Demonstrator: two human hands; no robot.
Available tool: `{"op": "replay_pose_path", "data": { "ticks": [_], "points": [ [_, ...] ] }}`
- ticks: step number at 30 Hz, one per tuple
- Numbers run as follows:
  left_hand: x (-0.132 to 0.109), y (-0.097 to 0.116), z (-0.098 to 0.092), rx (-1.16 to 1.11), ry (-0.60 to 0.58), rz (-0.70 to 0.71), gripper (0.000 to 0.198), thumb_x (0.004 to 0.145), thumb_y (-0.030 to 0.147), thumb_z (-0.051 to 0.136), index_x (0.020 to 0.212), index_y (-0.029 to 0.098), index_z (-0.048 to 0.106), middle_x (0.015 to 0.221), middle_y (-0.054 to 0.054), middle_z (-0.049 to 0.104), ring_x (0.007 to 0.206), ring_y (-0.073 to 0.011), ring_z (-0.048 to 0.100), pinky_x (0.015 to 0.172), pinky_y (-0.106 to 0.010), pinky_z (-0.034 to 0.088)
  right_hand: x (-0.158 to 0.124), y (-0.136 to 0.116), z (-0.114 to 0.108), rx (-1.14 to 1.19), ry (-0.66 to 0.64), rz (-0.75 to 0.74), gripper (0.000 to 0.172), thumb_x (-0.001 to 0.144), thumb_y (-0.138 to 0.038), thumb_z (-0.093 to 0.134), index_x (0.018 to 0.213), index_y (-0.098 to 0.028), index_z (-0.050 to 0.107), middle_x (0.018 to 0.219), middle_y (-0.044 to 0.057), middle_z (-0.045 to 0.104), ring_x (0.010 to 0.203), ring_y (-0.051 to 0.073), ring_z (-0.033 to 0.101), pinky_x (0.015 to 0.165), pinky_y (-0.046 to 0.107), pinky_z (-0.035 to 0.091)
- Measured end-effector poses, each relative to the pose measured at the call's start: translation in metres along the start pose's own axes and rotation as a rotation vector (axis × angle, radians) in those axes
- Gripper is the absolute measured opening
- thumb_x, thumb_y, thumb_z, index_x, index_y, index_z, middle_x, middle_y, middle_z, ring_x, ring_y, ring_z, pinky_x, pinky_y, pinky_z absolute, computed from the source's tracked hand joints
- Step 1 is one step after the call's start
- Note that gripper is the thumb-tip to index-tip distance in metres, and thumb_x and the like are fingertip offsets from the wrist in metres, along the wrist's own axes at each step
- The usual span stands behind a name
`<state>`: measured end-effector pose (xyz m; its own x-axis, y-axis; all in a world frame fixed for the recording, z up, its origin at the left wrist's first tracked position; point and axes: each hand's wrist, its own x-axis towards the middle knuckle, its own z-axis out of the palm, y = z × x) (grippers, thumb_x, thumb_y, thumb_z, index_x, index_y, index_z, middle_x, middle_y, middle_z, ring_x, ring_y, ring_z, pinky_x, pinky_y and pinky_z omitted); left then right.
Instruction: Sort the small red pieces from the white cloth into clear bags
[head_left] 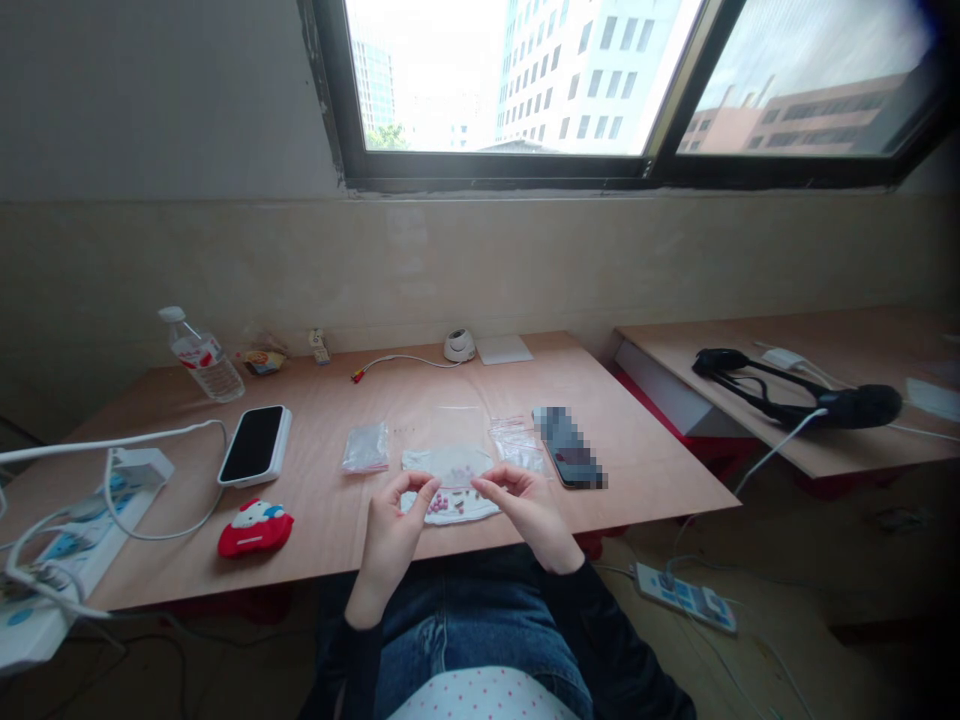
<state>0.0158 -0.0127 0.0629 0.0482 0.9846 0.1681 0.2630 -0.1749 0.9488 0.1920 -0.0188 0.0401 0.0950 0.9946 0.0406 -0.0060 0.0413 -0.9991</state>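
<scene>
My left hand (399, 520) and my right hand (525, 505) are raised over the table's front edge, a short gap between their fingertips. Each has thumb and forefinger pinched together; whatever they hold is too small to make out. Just below and behind the fingers lies a white cloth (480, 508) bearing several small pink beads (439, 503) and some darker bits. A clear plastic bag (457, 425) lies flat at the cloth's far side. To the left is a small clear packet (366, 447), and to the right another clear zip bag (517, 440).
A phone (570, 447) lies at the right; a white-cased device (256, 445), a red cartoon pouch (255, 528) and a power strip (97, 540) with cables are at the left. Behind stand a water bottle (206, 360) and a dome camera (459, 345). A black headset-like device (795, 390) rests on the neighbouring table.
</scene>
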Motion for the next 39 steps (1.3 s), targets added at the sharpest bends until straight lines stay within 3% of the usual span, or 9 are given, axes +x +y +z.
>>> {"op": "replay_pose_path", "data": {
  "ticks": [8, 23, 31, 39],
  "points": [
    [0.001, -0.003, -0.004, -0.017, 0.041, -0.007, 0.021, 0.076, 0.035, 0.063, 0.076, 0.015, 0.066, 0.077, -0.004, 0.067, 0.077, -0.0183, 0.061, 0.073, -0.026, 0.046, -0.003, -0.007, -0.003, 0.062, -0.088, 0.109, 0.032, 0.069, -0.044, 0.07, 0.081, -0.015, 0.071, 0.079, 0.006, 0.069, 0.078, 0.019, 0.061, 0.069, 0.029, 0.046],
    [0.001, 0.001, -0.006, 0.019, 0.056, 0.041, 0.018, 0.076, 0.033, 0.063, 0.074, 0.015, 0.067, 0.077, -0.003, 0.069, 0.077, -0.0178, 0.062, 0.073, -0.026, 0.047, 0.0, 0.002, -0.005, -0.057, -0.1, 0.019, 0.027, 0.073, -0.041, 0.067, 0.082, -0.016, 0.07, 0.086, 0.007, 0.069, 0.085, 0.021, 0.062, 0.078, 0.032, 0.048],
    [0.0, -0.002, -0.007, 0.035, -0.096, 0.055, 0.017, 0.077, 0.033, 0.062, 0.078, 0.017, 0.066, 0.079, -0.002, 0.068, 0.08, -0.017, 0.062, 0.074, -0.024, 0.047, -0.004, -0.009, -0.003, -0.052, -0.167, -0.019, 0.025, 0.074, -0.04, 0.067, 0.079, -0.016, 0.069, 0.082, 0.005, 0.067, 0.081, 0.019, 0.061, 0.07, 0.028, 0.048],
    [-0.002, 0.0, -0.004, 0.064, -0.106, 0.047, 0.018, 0.078, 0.034, 0.061, 0.076, 0.017, 0.065, 0.078, -0.002, 0.067, 0.079, -0.0177, 0.062, 0.074, -0.025, 0.047, -0.007, -0.016, 0.002, -0.109, -0.16, -0.069, 0.021, 0.077, -0.037, 0.063, 0.076, -0.016, 0.066, 0.077, 0.003, 0.065, 0.075, 0.016, 0.059, 0.066, 0.027, 0.045]
  ]
}}
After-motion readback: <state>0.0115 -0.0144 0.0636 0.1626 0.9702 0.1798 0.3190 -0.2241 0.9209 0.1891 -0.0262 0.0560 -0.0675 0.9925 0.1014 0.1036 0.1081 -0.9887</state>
